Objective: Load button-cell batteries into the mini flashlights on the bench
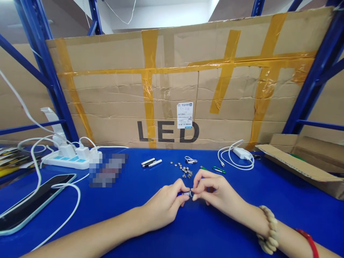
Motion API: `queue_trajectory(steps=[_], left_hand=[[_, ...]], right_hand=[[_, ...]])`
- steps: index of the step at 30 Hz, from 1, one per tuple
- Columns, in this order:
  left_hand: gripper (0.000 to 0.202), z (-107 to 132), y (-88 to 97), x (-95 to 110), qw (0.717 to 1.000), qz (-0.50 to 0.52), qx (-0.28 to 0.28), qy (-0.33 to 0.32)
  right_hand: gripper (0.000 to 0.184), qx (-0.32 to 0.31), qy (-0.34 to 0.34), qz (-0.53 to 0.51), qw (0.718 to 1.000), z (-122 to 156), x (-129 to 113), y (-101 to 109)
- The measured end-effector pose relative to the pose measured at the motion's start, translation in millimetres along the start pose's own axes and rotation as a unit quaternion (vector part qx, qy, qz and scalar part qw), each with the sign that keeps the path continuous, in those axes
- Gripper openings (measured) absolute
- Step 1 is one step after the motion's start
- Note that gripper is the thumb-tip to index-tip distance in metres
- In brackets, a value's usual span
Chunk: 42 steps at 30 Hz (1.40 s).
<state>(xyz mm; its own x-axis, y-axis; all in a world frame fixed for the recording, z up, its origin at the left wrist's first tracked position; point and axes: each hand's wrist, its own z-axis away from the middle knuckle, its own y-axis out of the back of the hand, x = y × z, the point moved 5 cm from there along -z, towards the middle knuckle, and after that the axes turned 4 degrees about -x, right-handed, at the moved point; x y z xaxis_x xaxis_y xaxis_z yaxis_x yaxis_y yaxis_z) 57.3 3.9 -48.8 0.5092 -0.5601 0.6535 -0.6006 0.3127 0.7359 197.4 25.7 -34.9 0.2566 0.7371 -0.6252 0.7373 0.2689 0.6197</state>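
My left hand (170, 200) is closed in a pinch around a small shiny, silvery or clear piece (188, 194). Its exact kind is too small to make out. From the other side my right hand (212, 188) pinches at the piece's right end, thumb and forefinger close together. Whatever lies between those right fingertips is hidden. Just beyond the hands is a loose group of small round metal button cells (186, 170). Further left lie several slim silver tubes (152, 162). A green carabiner-like clip (218, 170) lies behind my right hand.
A silvery-white looped cord (190, 160) lies behind the button cells. To the right are a white charger with coiled cable (243, 154) and an open cardboard box (301, 165). On the left are a power strip (67, 159) and a phone (37, 200) with trailing cables. Cardboard (120, 96) stands behind.
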Motion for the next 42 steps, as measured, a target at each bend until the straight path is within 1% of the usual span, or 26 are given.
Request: queue_trajectory(steps=[2,4,6,9,14,18,21,23,25,27,29,33,38,42], left_hand=[[0.013,1,-1.5,1,1.0,0.007,-0.005,-0.008],[0.014,2,-2.7,0,1.0,0.01,-0.009,-0.01],[0.013,3,-3.7,0,1.0,0.009,-0.012,-0.008],[0.011,4,-4.3,0,1.0,0.004,-0.011,-0.011],[0.006,3,-4.3,3,0.999,0.007,0.006,-0.039],[0.005,4,-3.8,4,0.997,-0.009,0.035,-0.068],[0.004,5,-2.9,5,0.994,-0.032,0.054,-0.089],[0.005,5,-1.5,5,0.992,-0.043,0.067,-0.095],[0.006,6,0.5,6,0.991,-0.049,0.078,-0.097],[0.008,6,2.1,8,0.99,-0.056,0.082,-0.104],[0.012,5,2.9,9,0.989,-0.062,0.076,-0.108],[0.02,4,2.7,9,0.989,-0.091,0.061,-0.098],[0.023,3,1.8,11,0.981,-0.153,0.066,-0.1],[0.022,1,2.0,11,0.982,-0.149,0.07,-0.089]], right_hand=[[0.018,0.003,0.046,0.056,0.997,2,-5,2],[0.019,0.001,0.065,0.09,0.994,4,-8,3],[0.02,-0.007,0.062,0.1,0.993,5,-7,2],[0.021,-0.017,0.05,0.084,0.995,6,-4,1],[0.023,-0.017,0.037,0.044,0.998,6,-4,-1],[0.024,-0.01,-0.019,0.003,1.0,4,-4,-3],[0.028,-0.015,-0.085,-0.044,0.995,4,-2,-6],[0.03,-0.025,-0.149,-0.095,0.984,5,2,-10],[0.033,-0.047,-0.213,-0.144,0.965,8,6,-14],[0.036,-0.068,-0.254,-0.168,0.95,10,9,-17],[0.037,-0.077,-0.273,-0.167,0.944,10,10,-18],[0.037,-0.067,-0.292,-0.157,0.941,8,11,-16],[0.039,-0.063,-0.314,-0.168,0.932,8,13,-15],[0.041,-0.058,-0.316,-0.184,0.929,7,16,-15]])
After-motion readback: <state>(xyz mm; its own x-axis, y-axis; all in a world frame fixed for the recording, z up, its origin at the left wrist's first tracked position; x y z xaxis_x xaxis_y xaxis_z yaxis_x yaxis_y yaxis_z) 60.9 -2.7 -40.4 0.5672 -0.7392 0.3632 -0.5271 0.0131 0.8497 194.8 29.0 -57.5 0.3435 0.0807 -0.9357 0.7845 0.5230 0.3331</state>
